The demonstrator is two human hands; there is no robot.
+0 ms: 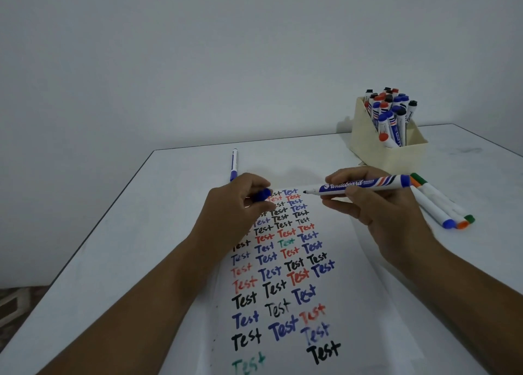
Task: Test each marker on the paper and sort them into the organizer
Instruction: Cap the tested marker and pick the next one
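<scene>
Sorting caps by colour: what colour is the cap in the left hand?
Blue; the cap shows in the head view, pinched by the left hand.

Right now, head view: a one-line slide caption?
Right hand holds uncapped blue marker, left hand its cap, above test paper.

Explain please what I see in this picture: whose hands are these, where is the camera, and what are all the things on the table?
No machine here: a person's two bare hands, seen by one camera worn on the head, looking forward and down. The right hand holds an uncapped blue whiteboard marker in its fingers, tip pointing left above the paper. The left hand grips the blue cap. The paper lies on a white table and is covered with the word "Test" in black, blue, red and green. At the back right stands a cream organizer full of markers. Three loose markers lie at the right, and one blue marker lies beyond the left hand.
</scene>
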